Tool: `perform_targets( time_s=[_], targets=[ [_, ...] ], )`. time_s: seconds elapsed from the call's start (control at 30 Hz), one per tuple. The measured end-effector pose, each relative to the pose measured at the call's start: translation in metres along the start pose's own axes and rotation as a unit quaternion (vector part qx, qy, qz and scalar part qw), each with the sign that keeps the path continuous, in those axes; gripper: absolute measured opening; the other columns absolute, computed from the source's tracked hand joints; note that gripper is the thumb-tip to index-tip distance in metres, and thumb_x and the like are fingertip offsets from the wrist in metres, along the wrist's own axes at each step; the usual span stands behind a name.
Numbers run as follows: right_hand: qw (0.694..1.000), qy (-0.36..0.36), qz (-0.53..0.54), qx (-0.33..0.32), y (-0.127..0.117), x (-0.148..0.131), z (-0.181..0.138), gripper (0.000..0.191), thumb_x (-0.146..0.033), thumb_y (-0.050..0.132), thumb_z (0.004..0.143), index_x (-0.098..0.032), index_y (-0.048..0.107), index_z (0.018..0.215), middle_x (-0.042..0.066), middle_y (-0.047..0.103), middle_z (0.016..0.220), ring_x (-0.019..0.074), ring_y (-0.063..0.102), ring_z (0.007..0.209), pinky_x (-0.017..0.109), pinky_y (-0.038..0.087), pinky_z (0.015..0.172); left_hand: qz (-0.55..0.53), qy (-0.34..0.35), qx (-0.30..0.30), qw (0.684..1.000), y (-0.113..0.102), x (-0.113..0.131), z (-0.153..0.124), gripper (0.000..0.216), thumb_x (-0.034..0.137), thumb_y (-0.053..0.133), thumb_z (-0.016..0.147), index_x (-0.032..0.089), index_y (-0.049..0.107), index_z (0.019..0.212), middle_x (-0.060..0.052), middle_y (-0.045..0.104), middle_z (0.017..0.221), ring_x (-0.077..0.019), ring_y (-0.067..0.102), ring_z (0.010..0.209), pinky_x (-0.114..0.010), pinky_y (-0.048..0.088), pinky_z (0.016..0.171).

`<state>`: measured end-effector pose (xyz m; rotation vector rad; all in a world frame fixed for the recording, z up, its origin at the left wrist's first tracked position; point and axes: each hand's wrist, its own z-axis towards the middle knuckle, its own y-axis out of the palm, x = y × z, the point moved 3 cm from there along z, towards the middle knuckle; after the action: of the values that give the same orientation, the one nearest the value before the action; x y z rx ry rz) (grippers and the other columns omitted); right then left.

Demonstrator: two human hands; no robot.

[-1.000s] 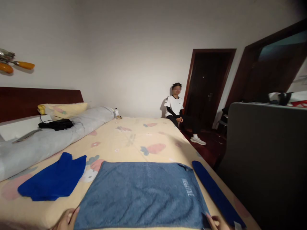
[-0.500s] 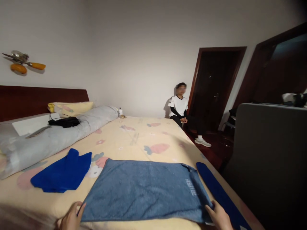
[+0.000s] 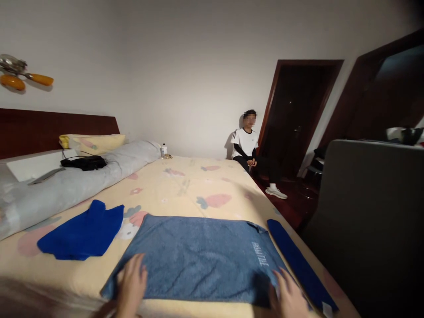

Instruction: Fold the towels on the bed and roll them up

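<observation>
A grey-blue towel [image 3: 198, 256] with white lettering near its right end lies spread on the bed, slightly wrinkled. My left hand [image 3: 131, 282] is over its near left corner, fingers stretched out and holding nothing. Over the near right part is my right hand [image 3: 289, 291], fingers apart, casting a dark shadow on the towel. Whether either hand touches the cloth I cannot tell. A bright blue cloth [image 3: 82, 232] lies crumpled to the left. Along the bed's right edge runs a long, narrow folded blue cloth [image 3: 300, 265] with a white tag.
The bed [image 3: 185, 190] has a patterned yellow sheet. A rolled grey quilt [image 3: 132, 154] with a black item [image 3: 84, 162] on it lies at the left, near a yellow pillow [image 3: 99, 143]. A person [image 3: 245, 141] sits beyond the bed. A dark grey panel [image 3: 367, 212] stands right.
Both hands have let go of the towel's near corners. My left hand moved inward and up over the cloth; my right shifted slightly left. The towel now lies flat, and the view has shifted slightly.
</observation>
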<state>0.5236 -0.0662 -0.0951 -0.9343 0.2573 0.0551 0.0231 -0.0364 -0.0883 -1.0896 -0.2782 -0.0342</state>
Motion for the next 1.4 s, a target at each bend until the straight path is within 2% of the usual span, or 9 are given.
perform_targets(
  time_s=[0.13,0.23,0.37,0.53,0.73,0.9,1.13,1.27,1.4],
  targets=[
    [0.967,-0.16,0.162,-0.11,0.043,-0.117,0.019,0.048,-0.026,0.028,0.093,-0.023,0.052,0.135,0.009,0.05,0.145,0.0242,0.045,0.134,0.043,0.042,0.107,-0.115,0.232,-0.113,0.959,0.035,0.145,-0.006,0.069,0.005,0.033,0.079,0.018,0.04,0.146,-0.004,0.034,0.156,-0.0197,0.029,0.144,-0.037,0.028,0.115],
    [0.938,-0.197,0.173,-0.229,0.065,-0.165,0.02,0.051,-0.032,0.031,0.096,-0.025,0.039,0.145,0.006,0.038,0.152,0.0228,0.033,0.141,0.046,0.035,0.112,-0.116,0.256,-0.192,0.94,0.058,0.197,-0.01,0.065,0.014,0.032,0.088,0.017,0.026,0.152,-0.008,0.024,0.159,-0.0236,0.022,0.146,-0.045,0.024,0.117],
    [0.95,-0.152,0.118,-0.244,0.067,-0.133,0.018,0.057,-0.055,0.036,0.094,-0.028,0.04,0.144,0.006,0.035,0.153,0.026,0.031,0.142,0.052,0.028,0.115,-0.081,0.197,-0.233,0.949,0.059,0.161,-0.007,0.056,0.037,0.032,0.096,0.027,0.029,0.151,-0.006,0.025,0.158,-0.026,0.023,0.146,-0.051,0.021,0.117],
    [0.981,-0.055,0.021,-0.186,0.052,-0.005,0.011,0.063,-0.062,0.038,0.089,-0.032,0.039,0.144,0.005,0.035,0.154,0.0273,0.033,0.141,0.055,0.029,0.113,0.057,0.004,-0.229,0.972,0.027,0.03,0.0,0.061,0.05,0.03,0.094,0.029,0.026,0.151,-0.001,0.02,0.159,-0.0243,0.019,0.147,-0.053,0.016,0.116],
    [0.98,-0.124,-0.029,-0.155,0.054,0.089,-0.001,0.045,-0.048,0.038,0.087,-0.039,0.061,0.125,0.004,0.049,0.146,0.0328,0.038,0.138,0.061,0.038,0.102,0.209,-0.09,-0.185,0.956,0.005,-0.06,-0.014,0.058,0.034,0.031,0.092,0.025,0.031,0.15,-0.005,0.025,0.158,-0.0213,0.024,0.146,-0.05,0.017,0.116],
    [0.994,-0.061,0.022,-0.086,0.067,0.013,0.025,0.067,-0.053,0.033,0.089,-0.011,0.048,0.139,0.019,0.041,0.149,0.0325,0.037,0.139,0.053,0.036,0.11,0.195,-0.014,-0.156,0.968,0.011,0.019,-0.003,0.06,0.019,0.028,0.091,0.017,0.03,0.15,-0.008,0.019,0.159,-0.0253,0.017,0.147,-0.053,0.014,0.116],
    [0.916,-0.204,0.157,-0.309,0.101,-0.182,0.078,0.057,-0.032,0.031,0.094,-0.023,0.028,0.15,0.005,0.025,0.158,0.0168,0.02,0.146,0.039,0.023,0.118,-0.02,0.208,-0.203,0.956,0.075,0.19,0.056,0.063,0.018,0.027,0.091,0.017,0.02,0.153,-0.002,0.016,0.16,-0.0166,0.014,0.148,-0.04,0.018,0.119],
    [0.927,-0.179,0.106,-0.311,0.12,-0.174,0.111,0.057,-0.046,0.033,0.095,-0.024,0.036,0.147,0.006,0.028,0.157,0.0183,0.022,0.146,0.04,0.019,0.118,-0.006,0.166,-0.222,0.961,0.101,0.183,0.092,0.056,0.038,0.024,0.097,0.023,0.03,0.151,-0.002,0.022,0.159,-0.0181,0.019,0.147,-0.043,0.019,0.118],
    [0.953,-0.086,0.023,-0.289,0.123,-0.096,0.141,0.064,-0.054,0.026,0.094,-0.02,0.034,0.148,0.009,0.026,0.158,0.0227,0.018,0.147,0.045,0.015,0.118,0.034,0.096,-0.22,0.97,0.094,0.111,0.129,0.057,0.044,0.024,0.097,0.026,0.031,0.15,-0.004,0.023,0.159,-0.022,0.019,0.147,-0.049,0.017,0.118]
  ],
)
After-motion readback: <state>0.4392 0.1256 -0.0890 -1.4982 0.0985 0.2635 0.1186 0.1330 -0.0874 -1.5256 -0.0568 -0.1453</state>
